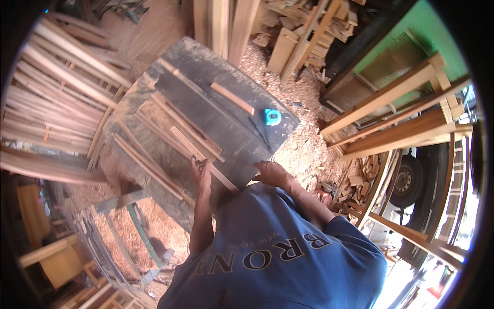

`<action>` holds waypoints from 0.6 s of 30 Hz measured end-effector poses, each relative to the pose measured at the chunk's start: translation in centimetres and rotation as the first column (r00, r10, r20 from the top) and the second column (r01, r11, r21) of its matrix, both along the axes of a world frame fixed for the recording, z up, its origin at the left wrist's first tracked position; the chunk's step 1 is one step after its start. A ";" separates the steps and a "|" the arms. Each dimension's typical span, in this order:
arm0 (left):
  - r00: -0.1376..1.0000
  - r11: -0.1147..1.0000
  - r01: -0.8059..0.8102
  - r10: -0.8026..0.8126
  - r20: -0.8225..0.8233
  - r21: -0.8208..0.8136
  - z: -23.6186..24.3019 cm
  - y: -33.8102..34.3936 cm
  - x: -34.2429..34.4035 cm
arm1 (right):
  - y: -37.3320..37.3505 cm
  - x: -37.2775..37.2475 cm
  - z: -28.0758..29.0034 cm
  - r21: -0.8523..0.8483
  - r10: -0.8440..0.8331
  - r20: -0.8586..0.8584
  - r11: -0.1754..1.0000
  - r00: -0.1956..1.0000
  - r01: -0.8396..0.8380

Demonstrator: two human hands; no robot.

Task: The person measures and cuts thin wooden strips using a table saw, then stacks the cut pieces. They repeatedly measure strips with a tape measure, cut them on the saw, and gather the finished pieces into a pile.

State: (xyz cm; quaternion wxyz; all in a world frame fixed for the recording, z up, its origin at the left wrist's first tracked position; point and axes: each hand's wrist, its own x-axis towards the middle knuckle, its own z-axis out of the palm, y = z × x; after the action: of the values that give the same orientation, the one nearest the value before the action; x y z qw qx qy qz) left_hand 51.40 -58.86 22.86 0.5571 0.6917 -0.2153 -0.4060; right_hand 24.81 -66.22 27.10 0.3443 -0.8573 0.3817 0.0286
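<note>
A wooden strip point(222, 178) lies slantwise over the dark workbench point(206, 100), its near end close to my shirt. My left hand point(200, 169) is closed round it near the middle, thumb and fingers on either side. At the bench's near right edge is my right hand point(275, 174), its fingers curled in. A small pale bit shows beneath those fingers, but what they hold is hidden. A blue tape measure point(272, 117) sits toward the right corner, with a short wooden strip point(232, 98) left of it. Several longer wooden strips point(188, 126) lie left of my left hand.
Stacked long boards point(56, 98) fill the left side. Wood shavings point(303, 149) cover the floor around the bench. Wooden frames point(396, 113) lean at the right, near a wheel point(407, 175). Offcuts point(319, 44) are piled beyond the bench, and a slatted frame point(116, 234) stands at lower left.
</note>
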 end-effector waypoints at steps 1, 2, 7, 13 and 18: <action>1.000 0.998 0.001 -0.002 0.019 0.058 -0.1 -1.2 -0.3 | 0.2 -0.5 0.4 -0.034 -0.002 -0.031 0.999 1.000 0.001; 0.999 0.995 0.019 -0.021 0.023 0.096 0.0 -2.6 -0.7 | 0.1 -1.3 0.9 -0.045 -0.019 -0.116 0.999 0.993 0.014; 0.996 0.996 0.084 -0.084 -0.026 -0.029 1.5 -13.4 -2.2 | -1.0 -4.8 1.7 0.101 -0.083 -0.046 0.991 0.995 0.088; 0.938 0.959 -0.064 -0.037 0.344 0.277 -2.0 -28.9 2.1 | -3.5 -13.3 -2.1 0.067 -0.216 0.110 0.975 0.970 0.210; 0.647 0.836 -0.254 -0.226 0.728 0.486 -5.9 -34.7 3.4 | -10.1 -25.1 -4.6 -0.020 -0.346 0.031 0.938 0.938 0.347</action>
State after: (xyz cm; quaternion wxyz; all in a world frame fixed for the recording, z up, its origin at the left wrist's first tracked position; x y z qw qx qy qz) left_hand 54.77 -93.55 16.93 0.1948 0.9273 -0.2977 -0.1162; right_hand -0.33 -76.32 22.51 0.3384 -0.7813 0.5222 -0.0486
